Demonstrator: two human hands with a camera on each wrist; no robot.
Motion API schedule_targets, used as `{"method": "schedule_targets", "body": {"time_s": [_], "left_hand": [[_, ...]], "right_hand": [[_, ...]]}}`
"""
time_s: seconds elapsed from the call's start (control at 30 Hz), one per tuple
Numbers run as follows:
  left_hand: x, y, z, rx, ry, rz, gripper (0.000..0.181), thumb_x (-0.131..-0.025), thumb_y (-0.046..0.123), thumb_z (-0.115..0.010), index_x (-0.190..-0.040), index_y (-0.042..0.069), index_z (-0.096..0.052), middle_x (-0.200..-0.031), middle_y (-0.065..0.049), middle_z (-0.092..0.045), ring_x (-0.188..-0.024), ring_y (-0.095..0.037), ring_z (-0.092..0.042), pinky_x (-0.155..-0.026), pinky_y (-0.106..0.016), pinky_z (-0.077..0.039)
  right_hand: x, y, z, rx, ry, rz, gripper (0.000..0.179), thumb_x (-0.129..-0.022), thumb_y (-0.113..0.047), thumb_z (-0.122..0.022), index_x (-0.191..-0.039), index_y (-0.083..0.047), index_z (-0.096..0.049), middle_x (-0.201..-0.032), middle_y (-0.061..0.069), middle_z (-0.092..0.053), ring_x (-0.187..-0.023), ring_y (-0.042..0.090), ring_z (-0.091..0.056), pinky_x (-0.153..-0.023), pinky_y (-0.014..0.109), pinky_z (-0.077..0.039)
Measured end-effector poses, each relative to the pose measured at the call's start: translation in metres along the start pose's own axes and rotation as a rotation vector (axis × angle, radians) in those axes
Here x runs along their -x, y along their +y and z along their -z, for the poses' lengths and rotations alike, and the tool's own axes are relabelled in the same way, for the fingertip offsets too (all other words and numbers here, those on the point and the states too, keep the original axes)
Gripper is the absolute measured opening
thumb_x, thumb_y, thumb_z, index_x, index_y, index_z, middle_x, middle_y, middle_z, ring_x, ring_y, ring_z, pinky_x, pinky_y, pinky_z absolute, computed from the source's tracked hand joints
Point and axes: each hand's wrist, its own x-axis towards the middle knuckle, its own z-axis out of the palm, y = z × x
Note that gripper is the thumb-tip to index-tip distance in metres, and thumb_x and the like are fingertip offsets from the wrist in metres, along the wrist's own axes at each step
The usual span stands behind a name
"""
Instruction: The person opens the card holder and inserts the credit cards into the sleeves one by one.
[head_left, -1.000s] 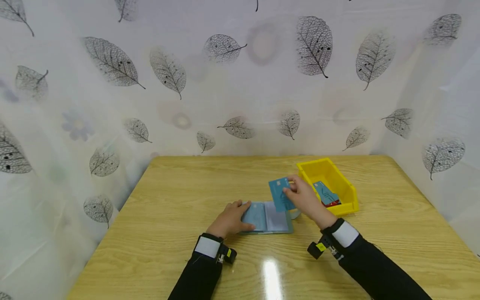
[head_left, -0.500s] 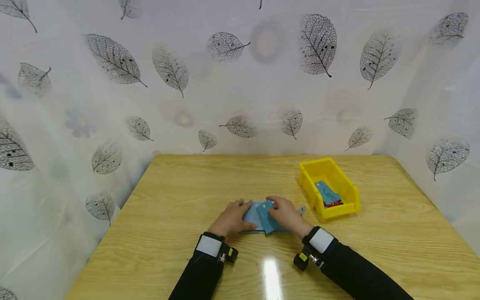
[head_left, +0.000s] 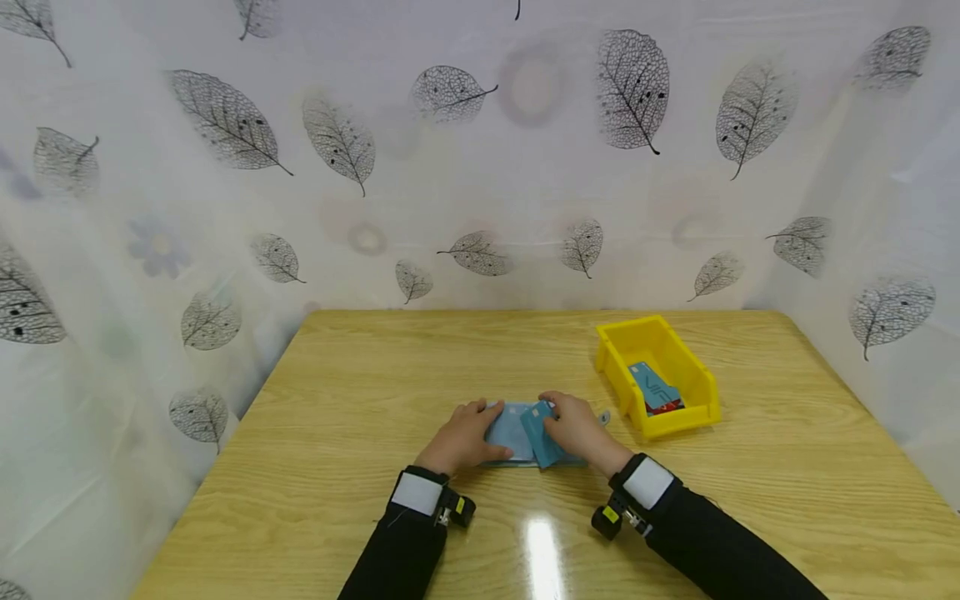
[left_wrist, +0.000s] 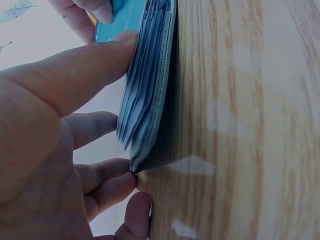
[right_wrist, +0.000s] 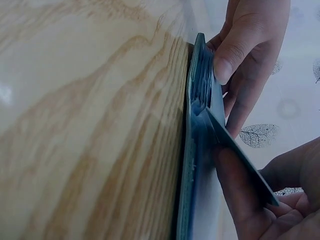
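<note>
A blue card holder [head_left: 508, 433] lies spread on the table, with a thick stack of sleeves [left_wrist: 145, 80] on its left side. My left hand [head_left: 463, 437] holds that side, thumb over the sleeves and fingers at the far edge. Between thumb and fingers, my right hand [head_left: 583, 432] pinches a blue-green card [head_left: 542, 437] above the middle of the holder. In the right wrist view the card [right_wrist: 242, 157] is tilted, its far edge at the sleeves; whether it has entered one I cannot tell. The right hand covers much of the holder's right side.
A yellow bin [head_left: 701, 396] stands at the back right, with several cards [head_left: 654, 385] inside, blue-green ones above red. The holder's snap strap [head_left: 604, 417] sticks out to the right. A leaf-patterned curtain [head_left: 525, 192] closes off the table's [head_left: 390, 367] back and sides.
My right hand has brought the card down and left from beside the yellow bin to the holder, then shifted slightly right. The left hand stays on the holder.
</note>
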Motion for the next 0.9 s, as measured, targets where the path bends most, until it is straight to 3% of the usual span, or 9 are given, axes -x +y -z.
{"method": "schedule_targets", "body": {"time_s": [0.2,0.37,0.5,0.6,0.67,0.77,0.9], "left_hand": [[0.000,-0.001,0.000,-0.009,-0.002,-0.004,0.079,-0.086,0.040,-0.074,-0.151,0.013,-0.037,-0.152,-0.020,-0.033,-0.139,-0.041,-0.030,-0.102,-0.054,-0.038],[0.000,-0.001,0.001,0.003,-0.003,-0.002,0.079,-0.086,0.039,-0.074,-0.151,0.013,-0.037,-0.153,-0.020,-0.032,-0.140,-0.041,-0.028,-0.103,-0.054,-0.038],[0.000,-0.002,0.000,0.009,0.002,-0.001,0.079,-0.086,0.040,-0.074,-0.151,0.013,-0.037,-0.153,-0.020,-0.032,-0.140,-0.041,-0.028,-0.103,-0.054,-0.038],[-0.001,-0.002,0.000,0.011,0.003,0.003,0.080,-0.086,0.040,-0.074,-0.151,0.014,-0.037,-0.153,-0.020,-0.032,-0.140,-0.041,-0.027,-0.103,-0.054,-0.037],[-0.002,-0.002,-0.001,0.013,-0.001,0.005,0.080,-0.086,0.040,-0.074,-0.151,0.013,-0.037,-0.153,-0.020,-0.031,-0.140,-0.041,-0.027,-0.103,-0.055,-0.037],[-0.002,-0.002,-0.001,0.015,-0.004,0.008,0.080,-0.085,0.040,-0.074,-0.151,0.014,-0.037,-0.153,-0.019,-0.031,-0.141,-0.041,-0.026,-0.103,-0.055,-0.037],[-0.001,-0.001,-0.001,0.015,-0.003,0.004,0.080,-0.086,0.040,-0.074,-0.151,0.014,-0.037,-0.153,-0.019,-0.032,-0.140,-0.041,-0.027,-0.103,-0.054,-0.037]], "right_hand": [[0.001,0.002,0.000,-0.017,-0.003,-0.008,0.041,-0.091,0.000,-0.056,-0.132,0.007,-0.054,-0.055,-0.003,-0.032,-0.043,0.010,-0.031,-0.044,0.023,-0.030],[0.000,0.002,0.000,-0.014,0.005,-0.013,0.042,-0.091,0.000,-0.057,-0.131,0.008,-0.054,-0.061,-0.001,-0.042,-0.046,0.010,-0.036,-0.045,0.024,-0.033],[0.000,0.003,0.000,-0.016,0.009,-0.009,0.042,-0.090,0.000,-0.057,-0.131,0.008,-0.054,-0.060,0.000,-0.041,-0.045,0.010,-0.035,-0.046,0.025,-0.033],[-0.001,0.006,0.000,-0.019,0.017,-0.005,0.041,-0.091,0.000,-0.057,-0.131,0.008,-0.054,-0.071,0.007,-0.056,-0.051,0.012,-0.043,-0.048,0.026,-0.036],[0.000,0.008,0.000,-0.023,0.024,-0.013,0.041,-0.090,-0.001,-0.058,-0.130,0.008,-0.055,-0.087,0.015,-0.064,-0.055,0.015,-0.048,-0.049,0.027,-0.037],[0.002,0.009,0.000,-0.028,0.024,-0.024,0.041,-0.091,-0.001,-0.059,-0.130,0.007,-0.055,-0.106,0.025,-0.065,-0.062,0.016,-0.052,-0.050,0.028,-0.039],[0.002,0.011,0.000,-0.044,0.014,-0.024,0.041,-0.091,-0.001,-0.058,-0.131,0.007,-0.054,-0.090,0.021,-0.065,-0.052,0.012,-0.043,-0.047,0.027,-0.035]]}}
